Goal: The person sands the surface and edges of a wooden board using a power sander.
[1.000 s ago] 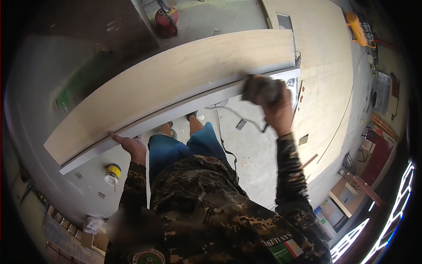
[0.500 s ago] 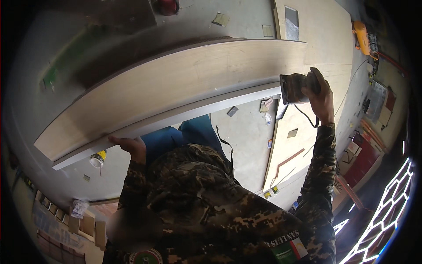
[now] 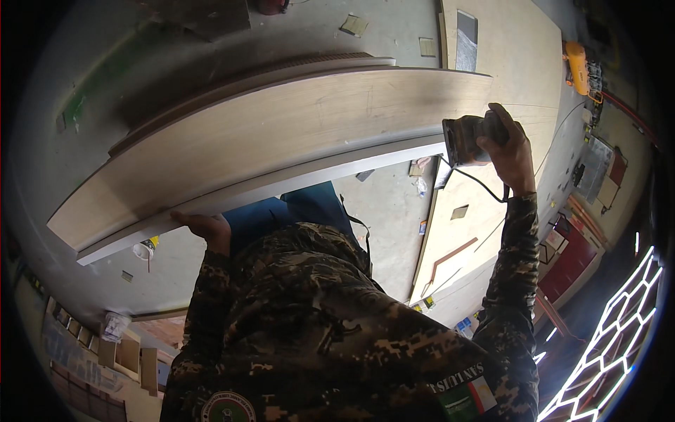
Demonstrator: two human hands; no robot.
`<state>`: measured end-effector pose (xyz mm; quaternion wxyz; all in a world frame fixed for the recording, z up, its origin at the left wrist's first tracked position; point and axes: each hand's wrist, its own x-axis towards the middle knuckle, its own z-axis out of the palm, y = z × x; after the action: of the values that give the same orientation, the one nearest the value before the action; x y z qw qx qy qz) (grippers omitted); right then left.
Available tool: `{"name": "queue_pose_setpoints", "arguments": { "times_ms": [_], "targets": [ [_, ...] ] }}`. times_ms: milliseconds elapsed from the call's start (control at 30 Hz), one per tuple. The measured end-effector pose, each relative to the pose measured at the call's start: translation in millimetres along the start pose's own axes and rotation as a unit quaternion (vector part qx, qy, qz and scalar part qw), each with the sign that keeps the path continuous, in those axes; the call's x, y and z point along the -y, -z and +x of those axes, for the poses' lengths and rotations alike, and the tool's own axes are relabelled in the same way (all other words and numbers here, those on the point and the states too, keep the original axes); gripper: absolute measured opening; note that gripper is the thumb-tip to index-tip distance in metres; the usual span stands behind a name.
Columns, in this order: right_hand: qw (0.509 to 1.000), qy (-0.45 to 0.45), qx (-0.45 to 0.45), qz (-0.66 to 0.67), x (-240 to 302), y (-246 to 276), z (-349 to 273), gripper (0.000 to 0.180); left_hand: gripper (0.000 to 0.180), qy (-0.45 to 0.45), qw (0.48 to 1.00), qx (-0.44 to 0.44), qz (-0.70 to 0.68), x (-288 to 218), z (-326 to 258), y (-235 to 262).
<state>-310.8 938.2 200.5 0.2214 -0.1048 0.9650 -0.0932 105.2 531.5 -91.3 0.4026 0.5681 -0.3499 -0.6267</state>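
Observation:
A long pale wooden board [image 3: 295,126] stretches across in front of me, with a narrow white strip [image 3: 295,184] along its near side. My right hand [image 3: 515,160] is wrapped round a dark power sander [image 3: 465,141], which sits against the strip's right end. A black cord [image 3: 485,188] hangs below the sander. Near the left end, my left hand [image 3: 207,229] grips the white strip, thumb on its edge; the other fingers are partly hidden underneath.
Large plywood sheets [image 3: 457,235] lie at the right. Behind the board is another ribbed-edged panel [image 3: 337,63]. A white and yellow container [image 3: 145,249] stands on the floor at left. An orange tool [image 3: 576,67] lies far right. Small sandpaper-like pieces [image 3: 354,26] are scattered about.
The sander and my right hand have shifted slightly left. My left hand keeps its hold on the strip, and the whole view has tilted a little.

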Motion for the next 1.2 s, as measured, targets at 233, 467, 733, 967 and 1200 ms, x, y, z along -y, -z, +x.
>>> {"name": "queue_pose_setpoints", "arguments": {
  "times_ms": [233,467,733,967,1200],
  "targets": [
    [0.999,-0.001,-0.029,-0.040,10,-13,-19,0.076,0.063,-0.167,0.964,0.085,0.190,2,-4,6],
    [0.992,-0.058,-0.113,-0.013,16,-52,-79,0.075,0.075,0.104,0.993,-0.044,0.021,-38,-42,-91],
    [0.982,0.018,-0.139,0.129,35,-76,-91,0.071,0.081,0.137,0.989,0.010,0.050,-60,-42,-96],
    [0.974,0.120,-0.007,0.192,52,-9,-15,0.059,0.090,0.214,0.976,0.028,0.035,-91,-49,-124],
    [0.957,0.135,0.173,0.187,107,11,39,0.059,0.093,0.212,0.975,0.043,0.045,-78,-40,-113]
  ]
}}
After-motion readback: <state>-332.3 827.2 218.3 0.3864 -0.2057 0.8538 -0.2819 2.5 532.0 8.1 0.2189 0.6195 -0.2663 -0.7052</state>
